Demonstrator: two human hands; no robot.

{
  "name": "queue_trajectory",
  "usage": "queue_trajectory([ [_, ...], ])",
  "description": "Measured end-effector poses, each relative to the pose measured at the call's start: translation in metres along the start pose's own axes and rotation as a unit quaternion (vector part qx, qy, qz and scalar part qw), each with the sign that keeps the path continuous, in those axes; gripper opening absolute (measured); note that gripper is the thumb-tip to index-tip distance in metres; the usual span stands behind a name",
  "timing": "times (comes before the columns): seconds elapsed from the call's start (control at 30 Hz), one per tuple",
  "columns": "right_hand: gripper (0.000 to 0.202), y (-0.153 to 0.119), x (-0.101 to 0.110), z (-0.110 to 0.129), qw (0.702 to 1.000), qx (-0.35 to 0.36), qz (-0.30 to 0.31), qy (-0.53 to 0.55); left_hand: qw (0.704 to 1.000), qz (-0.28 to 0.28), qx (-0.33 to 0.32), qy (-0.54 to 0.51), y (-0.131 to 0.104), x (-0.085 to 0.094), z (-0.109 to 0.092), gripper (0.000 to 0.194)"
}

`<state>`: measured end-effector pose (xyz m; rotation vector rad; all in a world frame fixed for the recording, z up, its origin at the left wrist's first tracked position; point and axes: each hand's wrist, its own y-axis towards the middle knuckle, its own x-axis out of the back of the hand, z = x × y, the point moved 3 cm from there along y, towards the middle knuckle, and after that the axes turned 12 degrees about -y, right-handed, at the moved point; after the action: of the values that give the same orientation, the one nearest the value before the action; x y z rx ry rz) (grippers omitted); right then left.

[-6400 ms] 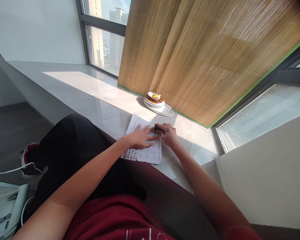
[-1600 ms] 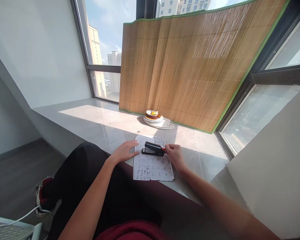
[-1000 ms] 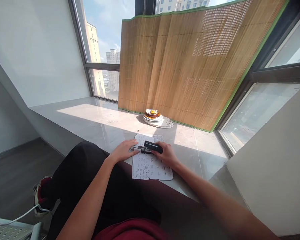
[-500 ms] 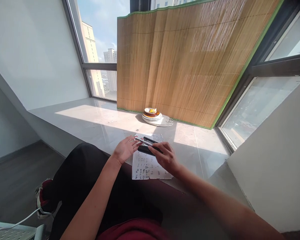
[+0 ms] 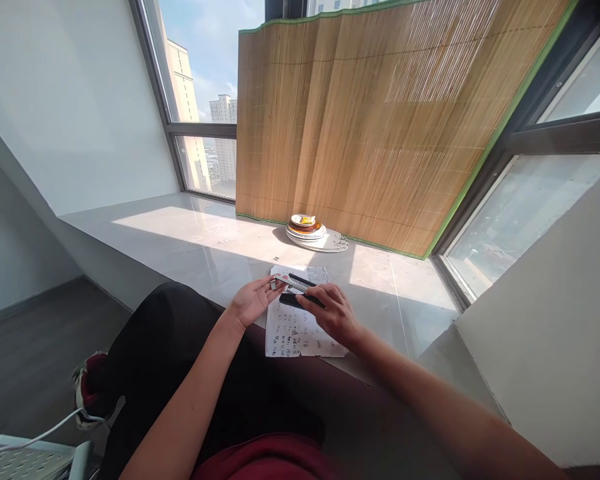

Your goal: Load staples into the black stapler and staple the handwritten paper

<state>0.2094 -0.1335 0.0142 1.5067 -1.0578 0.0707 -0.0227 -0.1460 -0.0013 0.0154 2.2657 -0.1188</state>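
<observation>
My right hand (image 5: pixel 333 310) is closed around a black stapler (image 5: pixel 294 300), which is spread apart so that its metal staple channel (image 5: pixel 295 283) shows between the two black parts. Palm up, my left hand (image 5: pixel 253 300) is held at the stapler's far left end, fingers stretched out and apart. A small silvery piece (image 5: pixel 273 285), perhaps a strip of staples, shows at its fingertips; whether it is loose cannot be made out. Under the stapler lies a white sheet of paper (image 5: pixel 290 333) with handwriting, partly hidden by my hands.
A stack of plates (image 5: pixel 305 232) stands on a flat round board (image 5: pixel 337 243) by the bamboo blind (image 5: pixel 350 133). Tiny dark bits (image 5: pixel 276 259) lie on the tiled window ledge (image 5: pixel 220 267). A pale perforated stool (image 5: pixel 30 460) with a white cable is at lower left.
The stapler's channel end has come over my left fingers, and a silvery piece now shows there. My right hand keeps its grip. The whole view has shifted slightly.
</observation>
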Motion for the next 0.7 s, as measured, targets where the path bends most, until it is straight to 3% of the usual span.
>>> queue_trajectory([
  [0.1,0.045,0.004,0.002,-0.001,0.999,-0.041,-0.031,0.012,1.0,-0.014,-0.007,-0.006,0.001,0.005,0.001,0.024],
  [0.23,0.022,0.009,0.002,-0.012,0.969,-0.224,-0.073,0.069,0.995,-0.064,-0.064,0.037,0.0,0.013,-0.001,0.027],
  [0.3,0.017,0.008,-0.003,-0.019,0.937,-0.322,-0.054,0.124,0.988,-0.089,-0.109,0.058,-0.001,0.014,-0.003,0.027],
  [0.4,0.024,0.002,-0.014,-0.028,0.896,-0.399,-0.003,0.193,0.976,-0.119,-0.167,0.075,-0.004,0.012,-0.006,0.03],
  [0.57,0.033,-0.006,-0.026,-0.033,0.876,-0.417,0.068,0.232,0.963,-0.128,-0.193,0.136,-0.011,0.001,-0.007,0.041],
  [0.7,0.044,0.003,-0.015,-0.024,0.915,-0.352,0.028,0.195,0.955,-0.081,-0.164,0.233,-0.019,-0.018,-0.002,0.052],
])
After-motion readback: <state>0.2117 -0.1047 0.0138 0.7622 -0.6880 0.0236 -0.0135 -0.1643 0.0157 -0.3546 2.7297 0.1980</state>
